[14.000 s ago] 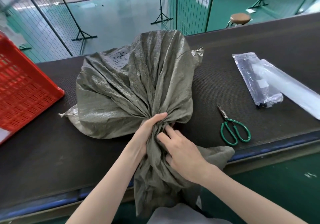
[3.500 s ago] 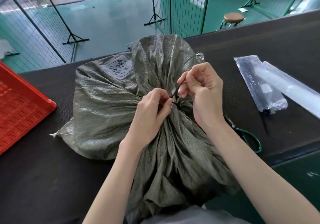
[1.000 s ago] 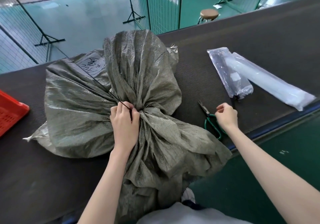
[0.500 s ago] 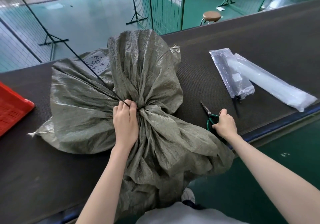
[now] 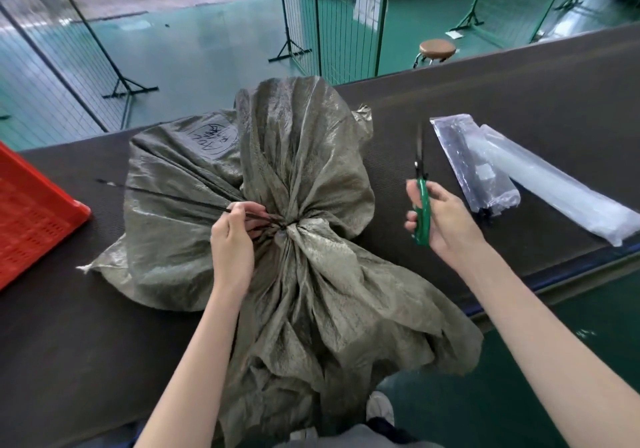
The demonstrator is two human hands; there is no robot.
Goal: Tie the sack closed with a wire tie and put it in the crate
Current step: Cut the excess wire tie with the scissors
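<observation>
Scissors raised to trim the tie

Sack (image 5: 287, 240) lies on the dark table (image 5: 519, 94), its gathered neck cinched near the middle by a black tie (image 5: 282, 226). The loose mouth spills over the near table edge toward the person, while the filled body bulges to the far side and left. The tie's long free tail (image 5: 166, 196) runs leftward across the sack, and its tip reaches just past the cloth onto the table.

Left hand (image 5: 232, 240) rests on the sack beside the knot, fingers closed in a pinch on the tail close to the cinch, keeping it taut. Right hand (image 5: 440, 215) is wrapped around the green handles of the scissors (image 5: 420, 188), lifted clear of the table to the right of the sack, blades pointing away and apparently closed.

Judging from this, the closing itself looks done and the step in hand is trimming the excess. The next move calls for bringing the blades across to the tail, opening them, and cutting just beyond the pinching fingers without nicking the cloth or the fingertips.

Red crate (image 5: 31, 215) sits at the left edge of the table, apart from the sack, so the placing step is not yet done. Two clear plastic packets (image 5: 519, 174) lie on the right, untouched.
</observation>
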